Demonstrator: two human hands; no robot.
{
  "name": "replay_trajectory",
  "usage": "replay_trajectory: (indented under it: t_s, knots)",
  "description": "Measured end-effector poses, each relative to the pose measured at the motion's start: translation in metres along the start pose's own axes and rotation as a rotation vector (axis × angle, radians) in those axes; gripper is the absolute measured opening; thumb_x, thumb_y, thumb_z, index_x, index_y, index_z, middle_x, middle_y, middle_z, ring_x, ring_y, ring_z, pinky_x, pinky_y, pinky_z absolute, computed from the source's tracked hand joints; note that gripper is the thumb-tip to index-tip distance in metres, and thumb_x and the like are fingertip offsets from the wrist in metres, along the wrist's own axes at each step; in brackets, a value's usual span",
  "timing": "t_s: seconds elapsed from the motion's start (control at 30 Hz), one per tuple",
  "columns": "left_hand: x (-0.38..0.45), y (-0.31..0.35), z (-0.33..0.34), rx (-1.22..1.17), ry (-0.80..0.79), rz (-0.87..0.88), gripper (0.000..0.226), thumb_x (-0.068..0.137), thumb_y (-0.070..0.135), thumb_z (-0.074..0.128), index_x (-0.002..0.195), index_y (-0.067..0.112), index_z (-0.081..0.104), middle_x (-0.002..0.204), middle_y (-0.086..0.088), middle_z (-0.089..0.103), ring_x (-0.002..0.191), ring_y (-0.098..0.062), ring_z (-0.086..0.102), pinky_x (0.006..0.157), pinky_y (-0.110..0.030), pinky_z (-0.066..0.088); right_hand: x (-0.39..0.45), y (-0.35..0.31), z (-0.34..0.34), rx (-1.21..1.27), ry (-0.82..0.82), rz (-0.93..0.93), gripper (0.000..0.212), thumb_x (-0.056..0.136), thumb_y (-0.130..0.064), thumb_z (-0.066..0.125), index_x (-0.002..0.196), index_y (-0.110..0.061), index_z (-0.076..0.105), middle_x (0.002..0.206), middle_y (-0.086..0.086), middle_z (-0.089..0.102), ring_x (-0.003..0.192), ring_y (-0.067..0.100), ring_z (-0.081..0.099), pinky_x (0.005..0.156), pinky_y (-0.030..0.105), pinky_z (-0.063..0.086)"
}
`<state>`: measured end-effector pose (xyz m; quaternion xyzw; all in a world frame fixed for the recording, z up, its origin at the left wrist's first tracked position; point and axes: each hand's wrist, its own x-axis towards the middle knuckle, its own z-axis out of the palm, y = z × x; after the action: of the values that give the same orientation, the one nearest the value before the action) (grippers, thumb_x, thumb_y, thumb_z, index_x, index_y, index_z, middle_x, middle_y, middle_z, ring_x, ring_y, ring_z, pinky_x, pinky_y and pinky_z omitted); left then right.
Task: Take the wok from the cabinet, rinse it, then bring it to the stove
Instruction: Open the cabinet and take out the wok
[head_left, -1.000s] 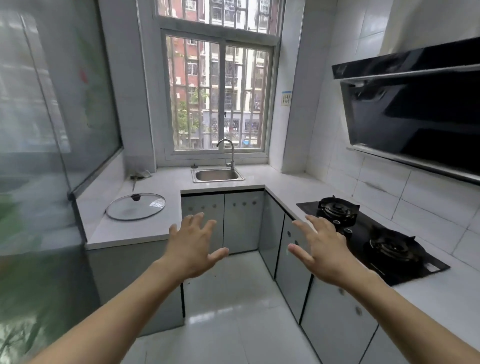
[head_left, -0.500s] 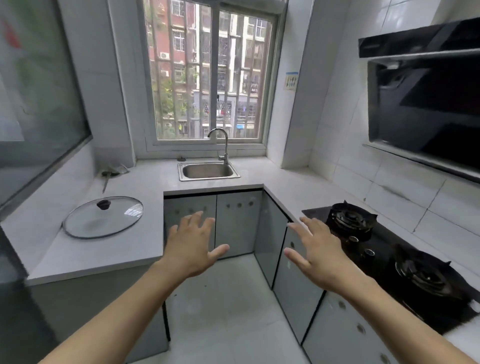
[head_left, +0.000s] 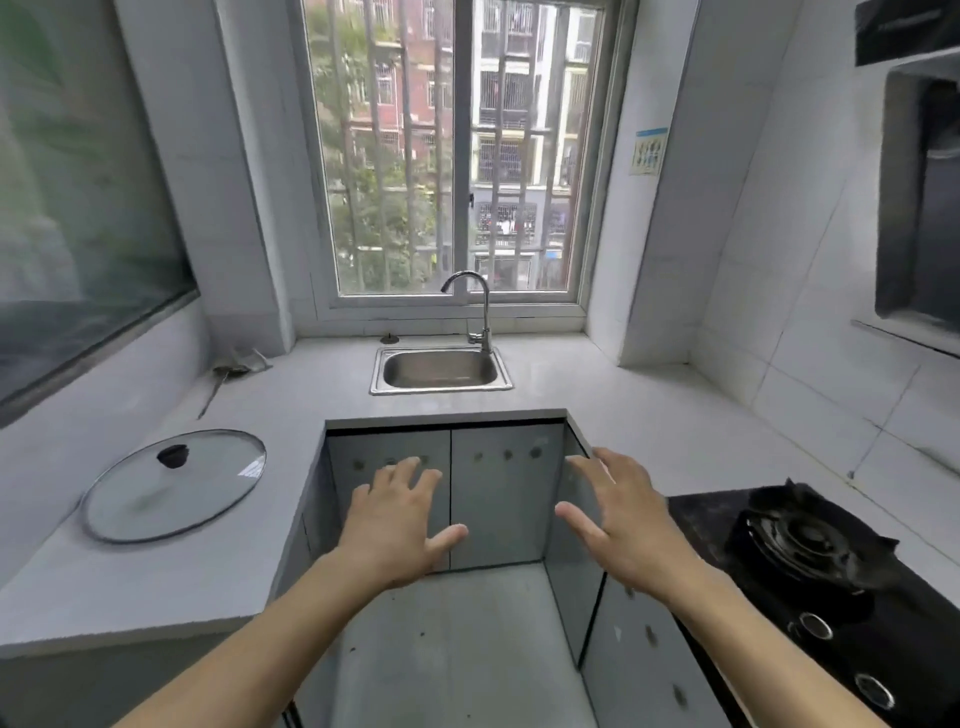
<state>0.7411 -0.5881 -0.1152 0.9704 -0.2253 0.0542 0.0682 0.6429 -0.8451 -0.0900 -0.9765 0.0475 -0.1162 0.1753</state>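
- Two bare hands are held out, palms down, fingers spread and straight; nothing is held by the left hand (head_left: 397, 525) or the right hand (head_left: 621, 525).
- Compared with a second ago, the under-sink cabinet doors (head_left: 449, 493) are seen much nearer, directly beyond the fingertips, though not yet touched.
- Both doors are shut, so the wok cannot be seen; it is presumed to be inside.
- Above, the sink (head_left: 440, 369) and tap (head_left: 478, 306) are centred.
- A glass lid (head_left: 174, 486) is seen on the left counter, and the stove (head_left: 815, 556) on the right.
- Opening a door is judged to be the next step.
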Motion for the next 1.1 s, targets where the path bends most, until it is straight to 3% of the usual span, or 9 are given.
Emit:
replay_trajectory:
  t_s: [0.37, 0.73, 1.1]
  knots:
    - [0.137, -0.033, 0.028, 0.010, -0.011, -0.110, 0.080, 0.081, 0.076, 0.037, 0.144, 0.028, 0.027, 0.156, -0.004, 0.023, 0.142, -0.025, 0.022, 0.111, -0.046, 0.031, 0.156, 0.038, 0.039, 0.009, -0.115, -0.066, 0.060, 0.097, -0.056, 0.041, 0.150, -0.034, 0.027, 0.159, -0.002, 0.018, 0.148, 0.017, 0.008, 0.115, 0.044, 0.023]
    - [0.298, -0.116, 0.069, -0.072, 0.019, -0.167, 0.077, 0.080, 0.073, 0.043, 0.140, 0.027, 0.032, 0.154, -0.005, 0.026, 0.140, -0.025, 0.024, 0.111, -0.048, 0.031, 0.347, 0.008, 0.086, -0.105, -0.182, -0.161, 0.059, 0.097, -0.054, 0.046, 0.149, -0.032, 0.030, 0.159, 0.000, 0.020, 0.147, 0.020, 0.010, 0.114, 0.045, 0.025]
    - [0.338, -0.210, 0.081, -0.002, 0.003, -0.445, 0.079, 0.079, 0.075, 0.041, 0.141, 0.027, 0.029, 0.155, -0.006, 0.025, 0.140, -0.027, 0.025, 0.110, -0.048, 0.031, 0.480, -0.042, 0.176, -0.004, -0.370, -0.395, 0.059, 0.097, -0.052, 0.047, 0.149, -0.031, 0.030, 0.159, 0.000, 0.021, 0.147, 0.021, 0.012, 0.113, 0.047, 0.026]
